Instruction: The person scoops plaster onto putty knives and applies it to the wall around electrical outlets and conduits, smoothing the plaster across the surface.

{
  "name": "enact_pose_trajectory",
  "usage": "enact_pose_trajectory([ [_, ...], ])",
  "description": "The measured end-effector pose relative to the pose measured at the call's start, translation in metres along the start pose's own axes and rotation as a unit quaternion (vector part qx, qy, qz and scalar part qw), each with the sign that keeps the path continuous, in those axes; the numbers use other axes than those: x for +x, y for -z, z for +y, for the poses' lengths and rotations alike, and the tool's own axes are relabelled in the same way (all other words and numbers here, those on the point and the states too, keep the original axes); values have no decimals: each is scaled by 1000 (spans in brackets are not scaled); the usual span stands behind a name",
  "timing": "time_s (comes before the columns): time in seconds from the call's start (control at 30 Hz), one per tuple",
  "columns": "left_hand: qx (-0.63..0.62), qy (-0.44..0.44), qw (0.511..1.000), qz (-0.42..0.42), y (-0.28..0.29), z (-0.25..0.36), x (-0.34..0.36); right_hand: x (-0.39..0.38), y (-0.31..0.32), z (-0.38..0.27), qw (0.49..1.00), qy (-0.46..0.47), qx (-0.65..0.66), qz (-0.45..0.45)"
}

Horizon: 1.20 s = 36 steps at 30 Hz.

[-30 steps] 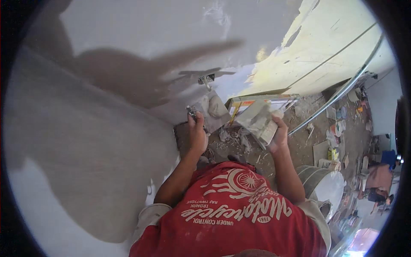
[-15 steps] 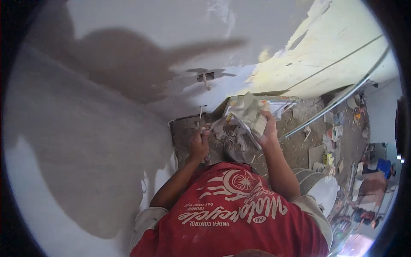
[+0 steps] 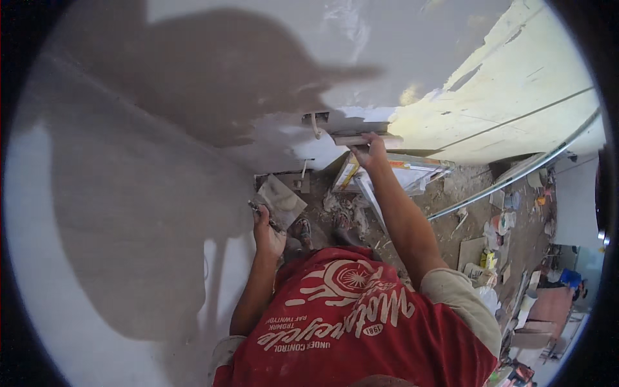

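By the closed right hand (image 3: 369, 153), a flat trowel (image 3: 351, 140) was gripped right of the bent pipe (image 3: 315, 127). Below it, a plate (image 3: 282, 198) was clasped by the closed left hand (image 3: 269, 238).

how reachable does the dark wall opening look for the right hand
Probably yes: the right hand is near the dark wall opening, though its flat tool and the pale tube could hinder it.
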<state>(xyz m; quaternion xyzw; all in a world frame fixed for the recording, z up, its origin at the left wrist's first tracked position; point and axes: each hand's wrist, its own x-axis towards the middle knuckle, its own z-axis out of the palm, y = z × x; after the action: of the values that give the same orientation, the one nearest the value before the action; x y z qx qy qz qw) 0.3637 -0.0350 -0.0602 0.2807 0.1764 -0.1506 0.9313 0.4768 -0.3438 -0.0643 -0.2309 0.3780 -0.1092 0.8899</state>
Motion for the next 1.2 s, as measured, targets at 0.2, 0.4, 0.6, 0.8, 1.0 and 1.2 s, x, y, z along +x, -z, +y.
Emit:
enact_pose_trajectory([
  [0.2,-23,2,999,-33,3,-1,9,-8,-26,-61,998,-4,17,-59],
  [0.4,-4,2,1000,-19,-6,4,10,-95,-64,-116,987,40,46,-151],
  [0.6,6,-16,999,-32,-2,11,8,-89,-5,-52,996,44,-24,-68],
  [0.8,-3,-15,1000,-6,13,19,-2,-3,29,8,1000,-9,0,-7],
  [1.0,6,-23,1000,-8,15,22,-8,10,14,-9,998,-26,39,-49],
  [1.2,-14,-6,999,-34,27,15,4,-70,-57,-87,992,-4,95,-81],
])
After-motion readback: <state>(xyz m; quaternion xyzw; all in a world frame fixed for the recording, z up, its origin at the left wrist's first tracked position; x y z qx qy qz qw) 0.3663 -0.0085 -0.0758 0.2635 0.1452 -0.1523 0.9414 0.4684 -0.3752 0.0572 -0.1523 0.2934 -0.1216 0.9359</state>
